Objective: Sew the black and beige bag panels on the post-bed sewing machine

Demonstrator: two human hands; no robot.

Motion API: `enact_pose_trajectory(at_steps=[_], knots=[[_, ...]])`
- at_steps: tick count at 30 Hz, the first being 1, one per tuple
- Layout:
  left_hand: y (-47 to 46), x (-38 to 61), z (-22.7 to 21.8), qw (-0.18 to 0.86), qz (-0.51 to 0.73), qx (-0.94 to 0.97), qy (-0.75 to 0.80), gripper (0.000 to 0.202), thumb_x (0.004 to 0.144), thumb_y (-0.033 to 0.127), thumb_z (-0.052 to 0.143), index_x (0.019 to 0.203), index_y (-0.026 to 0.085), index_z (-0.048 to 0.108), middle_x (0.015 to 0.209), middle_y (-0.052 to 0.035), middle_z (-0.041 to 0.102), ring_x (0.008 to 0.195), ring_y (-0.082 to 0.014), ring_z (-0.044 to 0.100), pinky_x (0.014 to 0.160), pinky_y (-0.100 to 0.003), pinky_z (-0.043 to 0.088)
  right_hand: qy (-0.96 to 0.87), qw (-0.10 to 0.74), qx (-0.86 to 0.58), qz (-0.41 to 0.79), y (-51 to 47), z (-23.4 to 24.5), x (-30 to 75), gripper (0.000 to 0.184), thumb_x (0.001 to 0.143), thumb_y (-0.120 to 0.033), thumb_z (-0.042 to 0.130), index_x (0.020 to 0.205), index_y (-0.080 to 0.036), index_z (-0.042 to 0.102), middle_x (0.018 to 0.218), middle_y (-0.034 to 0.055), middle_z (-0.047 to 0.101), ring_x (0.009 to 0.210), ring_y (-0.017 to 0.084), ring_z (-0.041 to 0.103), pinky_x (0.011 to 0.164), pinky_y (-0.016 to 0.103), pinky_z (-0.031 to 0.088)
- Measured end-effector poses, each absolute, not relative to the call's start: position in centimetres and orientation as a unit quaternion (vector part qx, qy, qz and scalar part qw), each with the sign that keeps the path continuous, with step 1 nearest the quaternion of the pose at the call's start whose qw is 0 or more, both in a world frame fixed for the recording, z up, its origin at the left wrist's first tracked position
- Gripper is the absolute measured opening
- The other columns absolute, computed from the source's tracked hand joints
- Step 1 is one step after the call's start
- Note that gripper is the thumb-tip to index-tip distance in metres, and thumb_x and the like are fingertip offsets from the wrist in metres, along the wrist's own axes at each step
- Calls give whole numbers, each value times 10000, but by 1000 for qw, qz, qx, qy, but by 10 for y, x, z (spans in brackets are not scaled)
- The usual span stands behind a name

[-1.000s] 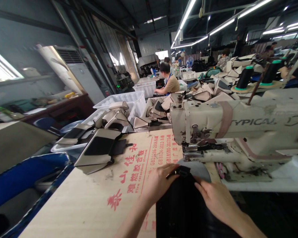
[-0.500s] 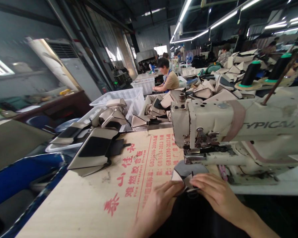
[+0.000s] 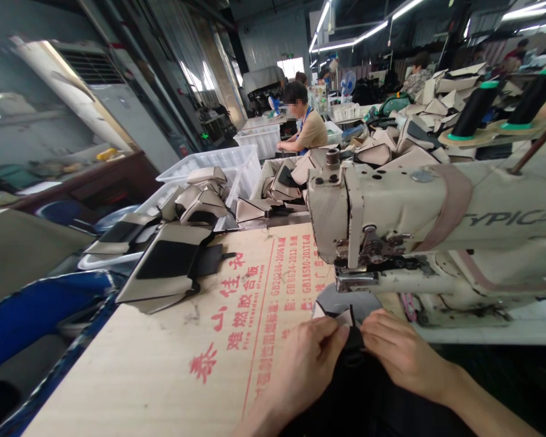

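Note:
A sewn fabric piece (image 3: pixel 350 298) with a grey panel, a beige patch and black trim is between my two hands, just in front of the sewing machine head. My left hand (image 3: pixel 313 349) is closed, thumb and fingers pinching its near left edge by the beige patch. On the other side, my right hand (image 3: pixel 391 346) grips the near right edge with bent fingers. Black material shows between the hands; its lower part merges with the dark area below. The sewing machine (image 3: pixel 391 212) stands right behind the piece, with its needle area above the piece's far edge.
A plywood board (image 3: pixel 164 358) with red printing covers the table on the left. On it lies a beige and black sewn piece (image 3: pixel 168 261). White plastic crates (image 3: pixel 243 176) hold similar pieces. Black thread spools (image 3: pixel 475 112) stand behind the machine. A co-worker (image 3: pixel 313 127) sits farther back.
My left hand has shifted its pinch inward and higher on the fabric piece, and more black material shows between the hands. My right hand keeps its hold. The view has shifted slightly.

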State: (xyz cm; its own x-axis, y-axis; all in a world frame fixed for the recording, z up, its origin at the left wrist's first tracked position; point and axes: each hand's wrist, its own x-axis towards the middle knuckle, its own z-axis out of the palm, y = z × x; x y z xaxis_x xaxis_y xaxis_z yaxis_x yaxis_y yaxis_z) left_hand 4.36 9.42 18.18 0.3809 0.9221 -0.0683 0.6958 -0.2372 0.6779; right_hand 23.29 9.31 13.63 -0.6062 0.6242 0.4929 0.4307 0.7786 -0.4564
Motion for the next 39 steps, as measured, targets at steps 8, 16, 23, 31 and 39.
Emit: enact_pose_trajectory(at_steps=[8,16,23,31,39], knots=[[113,41,176,502,104,692,509,390,831,426,359,538,167,358,509,51,299,478,-69,291,431,-212,189,-863,336,-323,196,94,130,239,176,883,-216,416,989,-173,550,898,54,606,822,143,562,738,278,489],[109,45,182,515,153,663,521,385,811,445,404,561,155,438,502,50,365,468,-66,327,424,-191,248,-893,293,-313,136,97,133,242,240,903,-204,359,1086,-189,514,972,53,585,898,137,570,790,262,489],[72,35,184,379,282,739,481,183,830,290,480,924,203,611,955,-46,572,889,-152,514,803,-256,419,-874,310,-347,138,91,121,243,263,909,-203,353,1135,-199,487,998,52,578,898,133,567,819,272,478],[84,26,175,258,209,839,431,188,857,246,435,818,190,610,819,-33,602,792,-139,547,730,-248,434,-884,297,-334,135,90,123,242,256,906,-171,341,1110,-181,496,971,52,579,883,140,560,792,280,478],[83,27,166,150,205,874,414,304,868,155,403,1136,243,516,903,-29,611,860,-138,555,781,-252,454,-857,329,-353,179,95,124,239,219,893,-177,376,1063,-193,514,943,46,578,860,138,560,770,278,477]])
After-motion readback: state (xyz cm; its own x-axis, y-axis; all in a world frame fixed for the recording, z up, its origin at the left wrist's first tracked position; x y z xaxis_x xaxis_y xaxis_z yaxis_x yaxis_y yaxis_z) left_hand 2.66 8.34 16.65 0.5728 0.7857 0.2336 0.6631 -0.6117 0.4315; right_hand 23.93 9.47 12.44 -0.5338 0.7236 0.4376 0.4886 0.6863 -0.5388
